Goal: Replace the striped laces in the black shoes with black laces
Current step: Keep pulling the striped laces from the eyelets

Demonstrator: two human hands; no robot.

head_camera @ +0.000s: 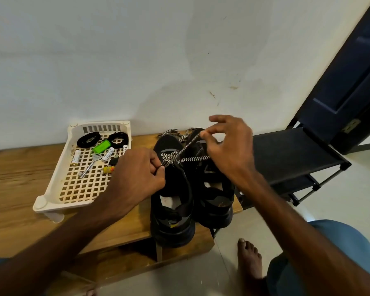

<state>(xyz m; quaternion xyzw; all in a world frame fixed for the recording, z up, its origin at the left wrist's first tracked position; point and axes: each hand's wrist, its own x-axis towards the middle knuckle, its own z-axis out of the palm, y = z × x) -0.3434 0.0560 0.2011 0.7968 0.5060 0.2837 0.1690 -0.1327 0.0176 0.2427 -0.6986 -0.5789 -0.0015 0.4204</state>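
Left hand (137,176) and right hand (229,146) each pinch the black-and-white striped lace (187,146) over two black shoes (175,229); beside them a white plastic lattice tray (40,203) holds coiled black laces (89,138) and batteries (75,157).

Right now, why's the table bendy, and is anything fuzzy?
In the head view, the wide lens curves the table and tilts the door; the left hand and right hand pinching the striped lace look slightly smeared; soft shadows on the wall, no glare.
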